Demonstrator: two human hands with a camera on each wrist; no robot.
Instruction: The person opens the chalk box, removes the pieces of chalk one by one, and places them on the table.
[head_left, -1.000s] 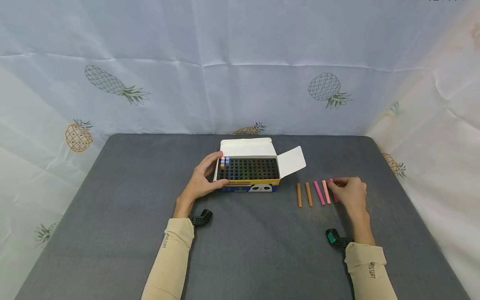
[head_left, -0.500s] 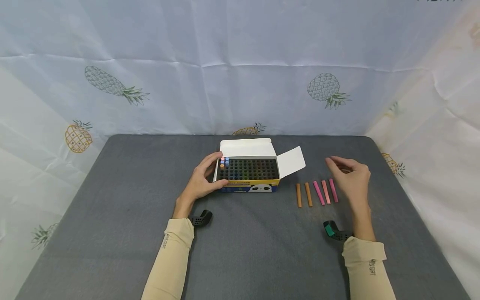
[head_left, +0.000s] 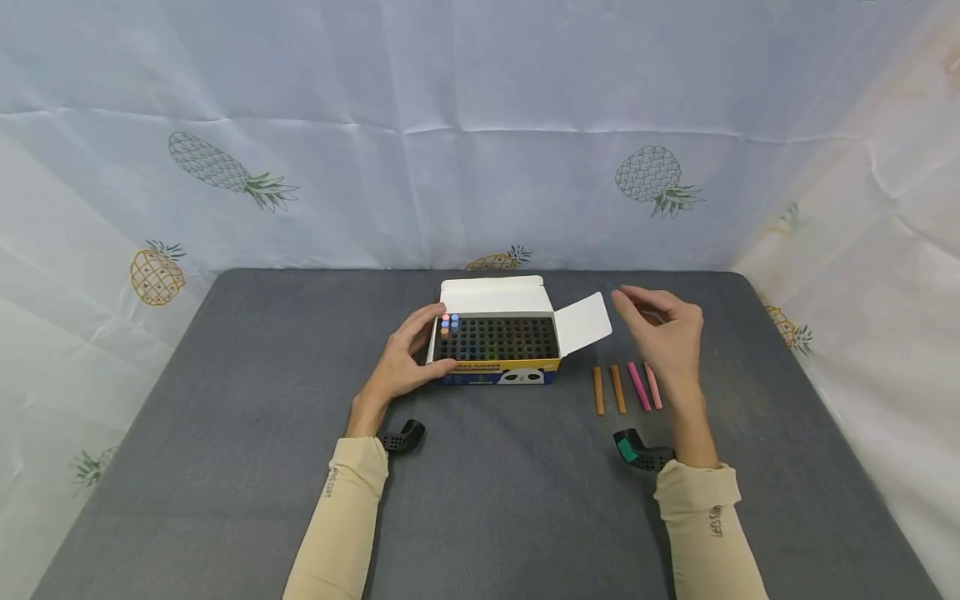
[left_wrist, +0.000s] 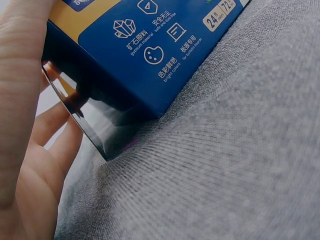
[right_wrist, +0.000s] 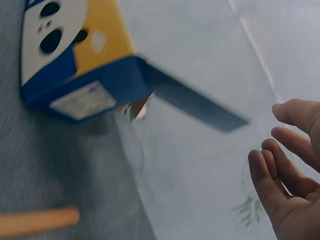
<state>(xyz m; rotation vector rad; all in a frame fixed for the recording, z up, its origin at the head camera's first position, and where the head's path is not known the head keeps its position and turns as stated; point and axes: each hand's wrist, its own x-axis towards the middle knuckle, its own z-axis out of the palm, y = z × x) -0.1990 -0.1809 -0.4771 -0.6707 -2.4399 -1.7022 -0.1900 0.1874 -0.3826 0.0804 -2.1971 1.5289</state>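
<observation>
A blue and yellow chalk box [head_left: 495,372] with a panda face stands on the table, its white lid [head_left: 495,294] raised at the back. In its black holder [head_left: 510,337], several chalk sticks [head_left: 446,325] stand upright at the far left corner. My left hand [head_left: 401,358] holds the box's left end, thumb at the front and fingers behind. My right hand [head_left: 663,333] is raised right of the box, fingers loosely bent, with nothing visible between them. Below it lie two orange-brown chalk sticks [head_left: 617,389], a deep pink stick [head_left: 639,387] and a light pink stick [head_left: 653,386].
The box's white side flap [head_left: 582,323] sticks out to the right, near my right fingertips. A grey cloth covers the table [head_left: 510,500]. Behind it hangs a white curtain [head_left: 450,192] with pineapple prints.
My right hand has let go of the rightmost pink chalk stick, lifted and moved left toward the box flap. That stick is now hidden behind the hand. My left hand stays on the box.
</observation>
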